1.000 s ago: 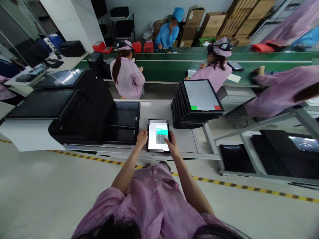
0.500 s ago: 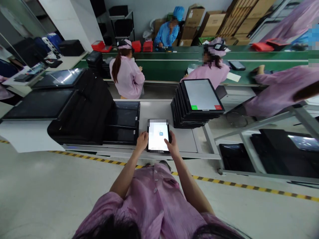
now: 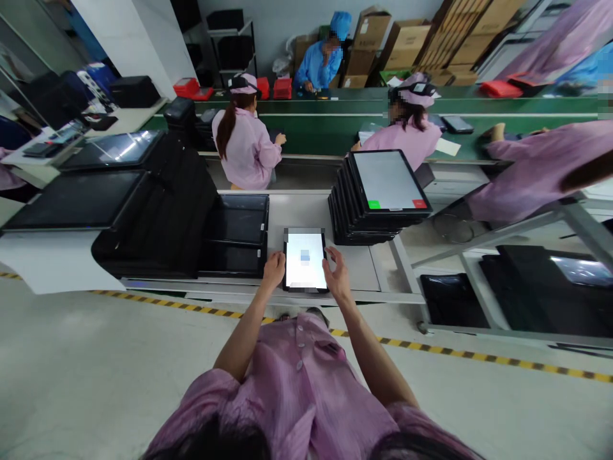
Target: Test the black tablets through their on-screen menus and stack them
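Note:
A tablet (image 3: 305,271) with a bright white screen and black frame is in front of me at the bench's near side. My left hand (image 3: 274,269) is closed on its left edge, the fingers partly hidden. At the right edge is my right hand (image 3: 338,273), its thumb near the screen and its fingers apart, curved beside the frame. To the right rises a stack of black tablets (image 3: 364,223); the top tablet (image 3: 387,181) has a lit pale screen with a green and a red block. Dark tablets (image 3: 239,220) lie left of my left hand.
Large black stacks (image 3: 153,217) fill the bench's left end. A metal-framed cart (image 3: 502,329) with dark panels stands at the right. Beyond the bench, several people in pink or blue work along a green conveyor (image 3: 311,131). Yellow-black tape (image 3: 431,348) crosses the floor.
My right hand has moved right, its thumb off the screen and its fingers opened from the tablet's edge. My left hand keeps its place. The small screen icon now looks blurred.

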`<state>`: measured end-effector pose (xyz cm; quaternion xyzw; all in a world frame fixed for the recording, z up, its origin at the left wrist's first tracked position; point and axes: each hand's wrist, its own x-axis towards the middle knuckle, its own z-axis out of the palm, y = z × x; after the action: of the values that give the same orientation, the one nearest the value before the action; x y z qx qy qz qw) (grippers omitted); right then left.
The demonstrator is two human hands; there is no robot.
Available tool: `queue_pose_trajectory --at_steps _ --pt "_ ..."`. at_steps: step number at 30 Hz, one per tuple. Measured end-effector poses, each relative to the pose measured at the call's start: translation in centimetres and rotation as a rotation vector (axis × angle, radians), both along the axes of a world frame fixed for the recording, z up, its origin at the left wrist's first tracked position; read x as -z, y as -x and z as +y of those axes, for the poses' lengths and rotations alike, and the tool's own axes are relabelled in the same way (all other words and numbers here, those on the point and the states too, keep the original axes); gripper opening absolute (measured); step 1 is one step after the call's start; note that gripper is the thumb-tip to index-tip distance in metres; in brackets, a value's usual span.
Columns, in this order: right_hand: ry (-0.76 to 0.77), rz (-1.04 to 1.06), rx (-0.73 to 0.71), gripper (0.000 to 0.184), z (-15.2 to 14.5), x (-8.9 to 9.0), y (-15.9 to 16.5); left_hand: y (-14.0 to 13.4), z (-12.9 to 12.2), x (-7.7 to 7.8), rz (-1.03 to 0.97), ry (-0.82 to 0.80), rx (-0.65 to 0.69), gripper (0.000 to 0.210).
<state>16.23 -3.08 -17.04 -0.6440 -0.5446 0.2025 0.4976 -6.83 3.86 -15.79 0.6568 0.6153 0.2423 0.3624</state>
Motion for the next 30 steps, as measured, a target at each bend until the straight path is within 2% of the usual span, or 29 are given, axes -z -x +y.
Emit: queue_pose_trajectory --at_steps 5,13,19,24,30 --pt "-0.107 -0.323 -0.08 0.039 0.7 -1.6 0.7 0.0 0.4 0.2 -0.004 -0.004 0.015 0.042" --pt "-0.095 -0.521 -0.178 0.036 1.9 -0.7 0.9 -0.1 0.5 -0.6 -0.022 0.032 0.011 0.041" --pt "-0.077 -0.544 -0.11 0.036 1.7 -0.2 0.6 -0.4 0.6 -0.9 -0.026 0.065 -0.02 0.037" --pt "-0.092 -0.566 -0.144 0.038 1.6 -0.2 0.9 -0.5 0.6 -0.9 -0.011 0.071 -0.022 0.032" --pt "-0.081 -0.545 -0.074 0.038 1.0 -0.3 0.7 -0.5 0.5 -0.6 -0.009 0.054 -0.009 0.033"
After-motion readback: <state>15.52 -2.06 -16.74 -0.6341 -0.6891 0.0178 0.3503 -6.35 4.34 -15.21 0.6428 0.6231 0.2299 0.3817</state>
